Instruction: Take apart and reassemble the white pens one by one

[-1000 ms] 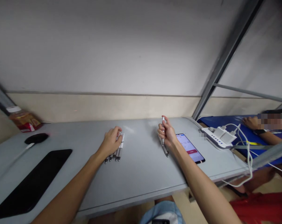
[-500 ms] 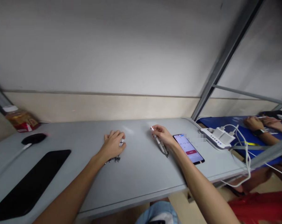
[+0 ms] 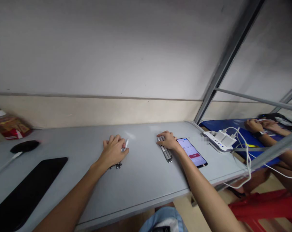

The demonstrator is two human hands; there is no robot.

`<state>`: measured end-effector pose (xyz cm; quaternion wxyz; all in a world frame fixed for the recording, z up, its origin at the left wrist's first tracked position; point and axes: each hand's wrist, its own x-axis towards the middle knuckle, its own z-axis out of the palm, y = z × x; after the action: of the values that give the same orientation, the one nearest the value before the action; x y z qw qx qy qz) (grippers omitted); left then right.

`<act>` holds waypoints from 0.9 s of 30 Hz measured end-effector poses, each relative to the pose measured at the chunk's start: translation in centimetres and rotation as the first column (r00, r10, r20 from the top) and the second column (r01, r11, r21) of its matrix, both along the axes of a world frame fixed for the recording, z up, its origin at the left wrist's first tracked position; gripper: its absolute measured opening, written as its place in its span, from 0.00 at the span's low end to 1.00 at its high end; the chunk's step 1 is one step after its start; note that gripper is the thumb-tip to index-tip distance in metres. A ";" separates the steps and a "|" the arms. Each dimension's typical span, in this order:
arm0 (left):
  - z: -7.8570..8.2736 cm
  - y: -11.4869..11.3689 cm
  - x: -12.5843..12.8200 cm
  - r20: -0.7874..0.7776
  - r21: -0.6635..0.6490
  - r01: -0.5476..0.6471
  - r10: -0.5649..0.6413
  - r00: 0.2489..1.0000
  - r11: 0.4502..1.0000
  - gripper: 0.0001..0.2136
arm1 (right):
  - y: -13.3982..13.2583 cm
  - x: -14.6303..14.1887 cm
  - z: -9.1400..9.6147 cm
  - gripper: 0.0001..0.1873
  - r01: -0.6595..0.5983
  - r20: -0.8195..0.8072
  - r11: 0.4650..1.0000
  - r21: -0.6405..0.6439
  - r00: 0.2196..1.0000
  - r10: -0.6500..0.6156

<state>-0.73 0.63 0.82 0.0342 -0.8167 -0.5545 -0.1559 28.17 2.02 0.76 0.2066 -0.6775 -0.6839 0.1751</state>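
Observation:
My left hand rests low over the table, its fingers curled over a group of pens. One white pen shows between the thumb and fingers, its end sticking out past the hand. Behind the palm, dark metallic pen tips poke out; the rest of those pens is hidden. To the right, my right hand is bent down with its fingers closed around the upper ends of several silver-white pens. These lie side by side on the grey table, tips toward me.
A lit phone lies just right of my right hand, with a white power strip beyond. At left are a black slab, a black charging puck and a bottle. Another person's hands are above a blue surface.
My right hand has lowered its pen beside the others and now covers their upper ends, which lie closer together. In my left hand, the white pen's end sticks out farther. The view has shifted slightly.

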 end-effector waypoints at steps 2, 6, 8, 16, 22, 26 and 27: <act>-0.1 0.0 0.0 0.012 -0.011 0.016 -0.016 1.000 1.000 0.09 | 0.1 0.2 -0.1 0.23 -0.006 -0.016 1.000 -0.011 1.000 0.006; -0.5 0.2 0.0 0.028 -0.004 0.033 -0.033 0.999 0.999 0.11 | 0.4 0.5 -0.3 0.26 -0.007 -0.046 1.000 0.000 0.999 0.007; -0.7 0.3 0.0 0.025 -0.006 0.025 -0.024 0.999 1.000 0.13 | 0.5 0.6 -0.4 0.28 -0.013 -0.054 1.000 0.001 0.998 0.013; -0.3 0.0 0.5 0.032 -0.025 0.028 -0.027 0.999 0.999 0.11 | 0.1 0.6 0.2 0.28 0.019 -0.148 0.999 0.036 0.989 -0.013; 0.6 -0.6 1.4 0.269 -0.058 0.098 -0.079 0.960 0.993 0.11 | 0.2 0.1 0.2 0.17 0.143 -0.313 0.946 0.290 0.949 -0.048; 1.1 -1.0 2.0 0.487 -0.140 0.249 -0.153 0.860 0.958 0.12 | -0.6 -1.6 0.5 0.18 -0.130 -0.343 0.884 0.449 0.889 0.305; 1.2 -1.1 2.2 0.515 -0.137 0.276 -0.170 0.840 0.951 0.13 | -0.9 -2.1 0.5 0.20 -0.206 -0.357 0.863 0.462 0.847 0.394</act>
<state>1.45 -0.43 1.97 -0.2127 -0.8072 -0.4582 -0.3052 26.06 1.13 1.29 0.4608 -0.4440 -0.7397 0.2082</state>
